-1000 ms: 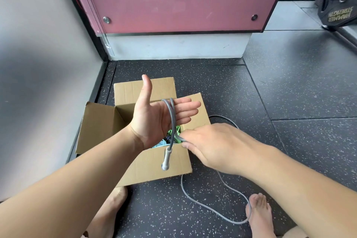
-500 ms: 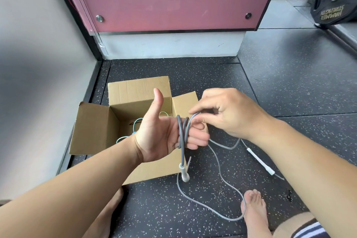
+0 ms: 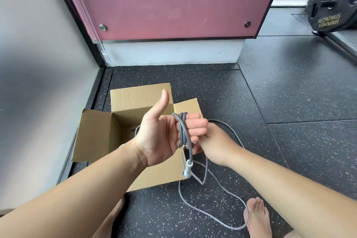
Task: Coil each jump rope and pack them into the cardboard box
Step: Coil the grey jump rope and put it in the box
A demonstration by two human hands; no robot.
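The left hand [image 3: 164,137] is raised over the open cardboard box [image 3: 96,135], thumb up and fingers curled round several turns of the grey jump rope [image 3: 182,131] - the turns run up and down across the fingers. From them a white handle [image 3: 188,169] hangs nearly upright, its free end pointing at the floor [image 3: 289,102], just in front of the box's near wall. The right hand [image 3: 216,143] sits close behind the left fingers with its fingertips hidden - I cannot tell its grip - while slack rope loops over the floor towards a bare foot [image 3: 257,216].
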